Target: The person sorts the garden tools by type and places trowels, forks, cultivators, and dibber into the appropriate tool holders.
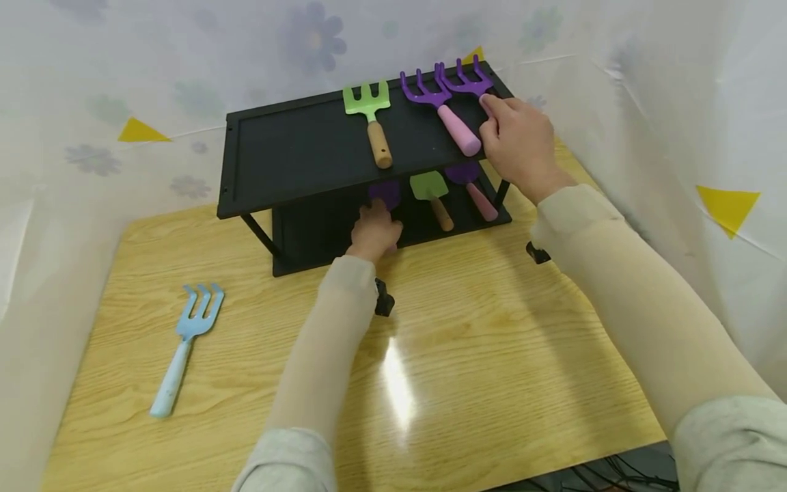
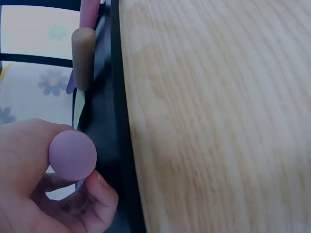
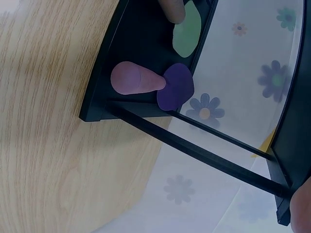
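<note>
My left hand (image 1: 374, 231) reaches to the lower shelf and grips a trowel with a purple blade (image 1: 385, 194). Its round lilac handle end (image 2: 73, 155) shows between thumb and fingers in the left wrist view. At the upper shelf's right end, my right hand (image 1: 519, 140) holds a purple hand rake (image 1: 470, 83), tines toward the back; its handle is hidden by the hand. Just left of it lies another purple rake with a pink handle (image 1: 458, 130). A green hand fork (image 1: 371, 126) with a wooden handle rests farther left on the same shelf.
The black two-tier rack (image 1: 289, 154) stands on a wooden table (image 1: 479, 342). Its lower shelf also bears a green trowel (image 1: 430, 186) and a purple trowel with a pink handle (image 3: 138, 78). A light blue rake (image 1: 187, 342) lies on the table's left. Flowered sheeting surrounds the table's back.
</note>
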`<control>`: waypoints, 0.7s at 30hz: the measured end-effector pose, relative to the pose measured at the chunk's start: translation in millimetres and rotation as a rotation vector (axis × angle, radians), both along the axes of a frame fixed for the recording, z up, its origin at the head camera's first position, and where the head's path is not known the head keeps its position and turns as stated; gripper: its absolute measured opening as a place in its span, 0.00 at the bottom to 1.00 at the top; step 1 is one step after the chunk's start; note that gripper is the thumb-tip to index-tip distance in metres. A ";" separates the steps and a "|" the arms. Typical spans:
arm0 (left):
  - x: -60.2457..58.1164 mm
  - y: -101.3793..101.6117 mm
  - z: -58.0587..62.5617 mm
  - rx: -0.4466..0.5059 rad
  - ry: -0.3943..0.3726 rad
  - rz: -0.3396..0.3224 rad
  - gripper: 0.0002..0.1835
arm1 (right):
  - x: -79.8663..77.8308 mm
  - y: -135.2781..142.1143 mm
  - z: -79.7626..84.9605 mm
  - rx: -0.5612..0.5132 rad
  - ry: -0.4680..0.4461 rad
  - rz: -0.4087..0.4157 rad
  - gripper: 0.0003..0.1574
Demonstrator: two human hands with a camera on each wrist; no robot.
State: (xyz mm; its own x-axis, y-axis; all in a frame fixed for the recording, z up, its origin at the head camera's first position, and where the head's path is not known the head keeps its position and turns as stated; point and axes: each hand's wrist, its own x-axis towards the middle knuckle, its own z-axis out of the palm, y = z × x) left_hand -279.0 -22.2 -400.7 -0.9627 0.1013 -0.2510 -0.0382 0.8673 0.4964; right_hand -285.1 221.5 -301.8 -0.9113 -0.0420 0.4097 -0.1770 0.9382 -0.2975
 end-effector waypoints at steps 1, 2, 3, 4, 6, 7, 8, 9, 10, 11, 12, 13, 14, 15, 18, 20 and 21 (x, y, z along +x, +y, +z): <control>-0.6 0.7 0.6 -0.004 -0.004 -0.002 0.31 | -0.1 -0.2 0.1 0.000 -0.004 0.000 0.30; -1.0 1.2 1.3 -0.004 -0.009 -0.001 0.33 | -0.3 -0.3 0.2 0.001 -0.006 0.000 0.30; -1.3 1.7 1.4 -0.005 -0.010 -0.001 0.33 | -0.5 -0.4 0.3 0.001 -0.007 0.001 0.30; -1.4 2.2 1.4 -0.006 -0.008 0.002 0.33 | -0.8 -0.6 0.3 0.000 -0.008 0.002 0.30; -1.3 3.1 0.9 -0.010 -0.007 0.005 0.34 | -1.3 -1.0 0.2 -0.001 -0.009 0.003 0.30; -0.8 3.6 0.8 -0.012 -0.007 0.007 0.34 | -1.5 -1.2 0.3 -0.001 -0.007 0.003 0.30; -0.6 4.1 0.5 -0.016 -0.011 0.006 0.34 | -1.6 -1.3 0.4 -0.001 -0.004 0.003 0.30; -0.6 4.7 0.1 -0.019 -0.013 0.005 0.35 | -1.7 -1.5 0.5 0.001 -0.003 0.002 0.30; -0.6 5.4 -0.1 -0.022 -0.013 0.003 0.35 | -1.7 -1.5 0.7 0.001 -0.002 0.000 0.30; -0.8 6.0 -0.2 -0.022 -0.011 -0.001 0.35 | -1.6 -1.4 1.0 0.003 0.000 -0.002 0.30; -1.1 6.5 -0.1 -0.023 -0.011 -0.004 0.35 | -1.5 -1.2 1.3 0.005 0.001 -0.004 0.30; -1.6 7.1 0.2 -0.023 -0.011 -0.008 0.35 | -1.3 -1.0 1.7 0.005 0.003 -0.006 0.30; -2.2 7.5 0.3 -0.024 -0.009 -0.011 0.34 | -1.1 -0.8 2.0 0.005 0.000 -0.007 0.30; -2.9 7.9 0.3 -0.026 -0.003 -0.013 0.34 | -0.9 -0.6 2.3 0.005 -0.004 -0.008 0.30; -5.2 8.5 -1.1 -0.037 0.011 -0.021 0.32 | -0.2 -0.4 2.5 0.003 -0.021 -0.008 0.30; -6.2 8.4 -3.1 -0.030 0.026 -0.012 0.30 | 0.0 -0.3 2.3 0.005 -0.030 -0.009 0.31; -6.5 8.1 -4.1 -0.021 0.039 -0.005 0.29 | 0.0 -0.2 2.2 0.006 -0.032 -0.009 0.31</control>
